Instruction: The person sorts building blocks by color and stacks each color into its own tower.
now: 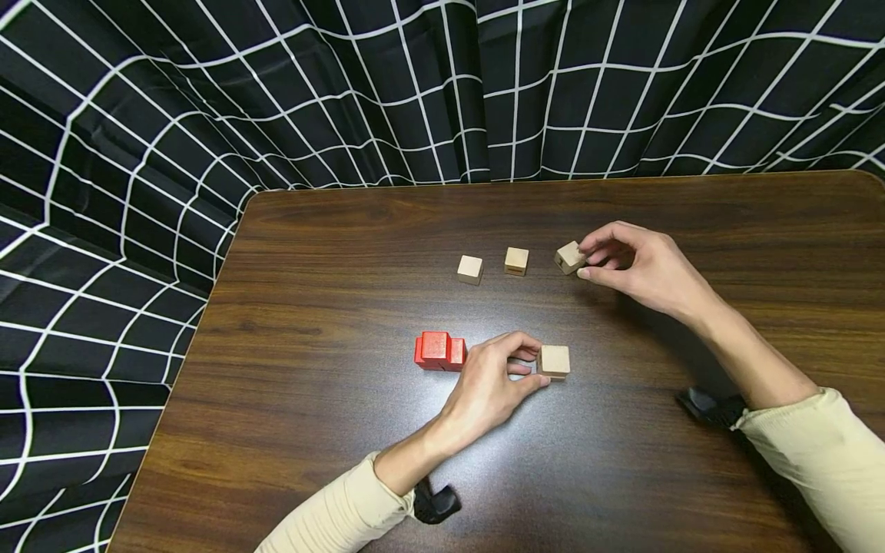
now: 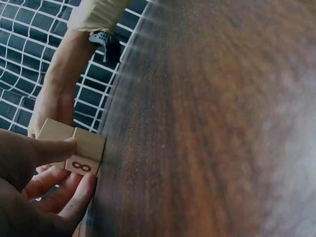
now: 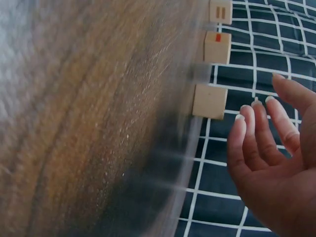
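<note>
My left hand (image 1: pixel 492 376) pinches a small stack of two plain wooden blocks (image 1: pixel 555 359) between thumb and fingers. In the left wrist view, the wooden block (image 2: pixel 83 167) against the table shows a figure 8. My right hand (image 1: pixel 646 265) is at another wooden block (image 1: pixel 569 257), which sits turned at an angle. The right wrist view shows that block (image 3: pixel 210 102) on the table, just off the fingertips (image 3: pixel 240 117), with the thumb spread away from the fingers.
Two more wooden blocks stand left of the right hand, one nearer (image 1: pixel 516 261) and one farther (image 1: pixel 470 269). A cluster of red blocks (image 1: pixel 435 349) is beside my left hand. A dark gridded curtain (image 1: pixel 387 100) hangs behind the brown table (image 1: pixel 311 430).
</note>
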Available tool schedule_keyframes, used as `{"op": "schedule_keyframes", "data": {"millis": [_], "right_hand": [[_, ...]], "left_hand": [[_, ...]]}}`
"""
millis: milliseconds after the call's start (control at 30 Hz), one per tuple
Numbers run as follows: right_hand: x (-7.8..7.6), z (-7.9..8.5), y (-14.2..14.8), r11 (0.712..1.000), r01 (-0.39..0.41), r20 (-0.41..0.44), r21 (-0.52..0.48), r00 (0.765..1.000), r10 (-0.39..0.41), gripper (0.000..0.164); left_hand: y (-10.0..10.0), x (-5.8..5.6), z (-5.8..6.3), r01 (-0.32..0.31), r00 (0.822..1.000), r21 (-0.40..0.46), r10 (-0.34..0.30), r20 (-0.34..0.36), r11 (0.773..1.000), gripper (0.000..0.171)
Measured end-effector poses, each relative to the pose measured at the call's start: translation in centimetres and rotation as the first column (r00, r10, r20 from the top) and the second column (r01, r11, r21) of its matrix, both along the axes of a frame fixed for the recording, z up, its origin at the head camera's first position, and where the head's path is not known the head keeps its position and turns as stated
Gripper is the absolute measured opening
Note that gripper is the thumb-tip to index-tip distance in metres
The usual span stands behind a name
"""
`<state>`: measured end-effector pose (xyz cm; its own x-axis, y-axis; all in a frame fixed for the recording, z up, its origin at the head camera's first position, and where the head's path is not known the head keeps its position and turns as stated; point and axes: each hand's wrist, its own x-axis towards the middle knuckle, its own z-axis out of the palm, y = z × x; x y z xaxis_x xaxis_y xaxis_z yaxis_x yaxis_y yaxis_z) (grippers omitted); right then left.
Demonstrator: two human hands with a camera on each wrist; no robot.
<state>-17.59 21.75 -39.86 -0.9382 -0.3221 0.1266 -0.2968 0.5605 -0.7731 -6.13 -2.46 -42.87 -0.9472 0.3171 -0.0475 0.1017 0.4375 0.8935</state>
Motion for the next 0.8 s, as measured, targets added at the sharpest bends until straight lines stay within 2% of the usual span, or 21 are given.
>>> {"op": "schedule_keyframes", "data": {"millis": [167,400,600,800], "right_hand": [[-0.8,-0.6,0.2,1.0,0.011,-0.009,0.02,1.0,-0.011,0.032],[-1.7,-1.3,0.3,1.0,0.009,0.027,0.019,1.0,-0.01,0.033],[-2.0,-1.5,0.1,0.999,-0.004,0.066,0.032,0.998,0.001,0.036],[-2.1,-1.7,0.0,0.998,0.011,0.081,0.055,0.997,-0.015,0.037]], "left_hand": [[-0.1,0.0,-0.2,-0.001,1.0,0.016,0.001,0.011,1.0,0.034],[0.0,0.0,-0.2,-0.006,1.0,0.021,0.006,0.022,1.0,0.038],[0.0,-0.1,-0.1,-0.003,1.0,0.063,0.001,0.025,0.998,0.041],[-0.1,-0.1,-0.2,-0.006,0.999,0.057,0.004,0.035,0.998,0.038]]}}
